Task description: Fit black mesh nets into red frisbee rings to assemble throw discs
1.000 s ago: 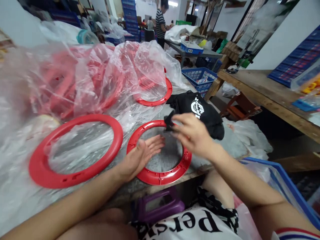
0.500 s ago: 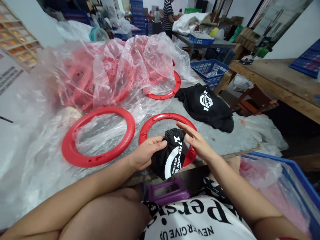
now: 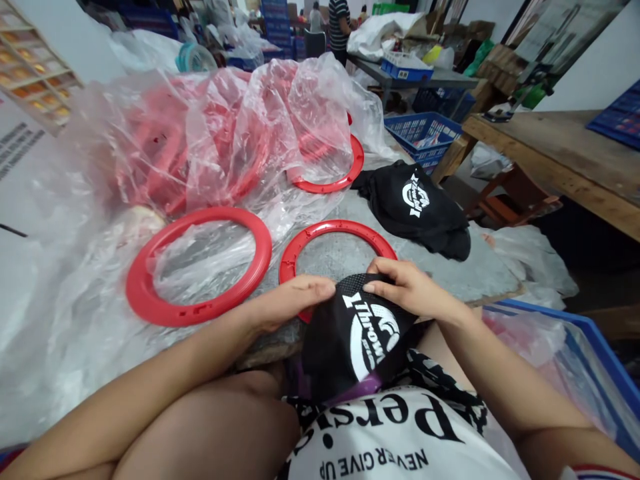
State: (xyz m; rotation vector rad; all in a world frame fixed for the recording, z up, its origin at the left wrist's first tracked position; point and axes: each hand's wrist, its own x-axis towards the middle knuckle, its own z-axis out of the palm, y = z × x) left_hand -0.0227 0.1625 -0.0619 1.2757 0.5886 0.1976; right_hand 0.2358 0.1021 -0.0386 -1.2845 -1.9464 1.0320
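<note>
A black mesh fabric piece (image 3: 325, 347) with white lettering hangs between my two hands, over the table's front edge and my lap. My left hand (image 3: 295, 300) pinches its upper left edge, thumb on top. At the upper right edge, my right hand (image 3: 407, 287) grips the cloth between thumb and fingers. Just behind, a red plastic ring (image 3: 333, 227) lies on the table, its near part covered by the cloth and my hands. To the left rests a second red ring (image 3: 200, 313), smooth side up. More black printed fabric (image 3: 440, 227) is heaped at the right.
Clear plastic bags (image 3: 240, 127) full of red rings fill the back of the table. Another red ring (image 3: 350, 177) sticks out from under them. Blue crates (image 3: 425, 133) stand beyond, and a plastic-lined blue bin (image 3: 585, 340) is at my right. A person (image 3: 339, 27) stands far back.
My right hand has come down and closed on the cloth's right edge. The cloth is now spread wider between both hands and hangs lower, showing more of the print.
</note>
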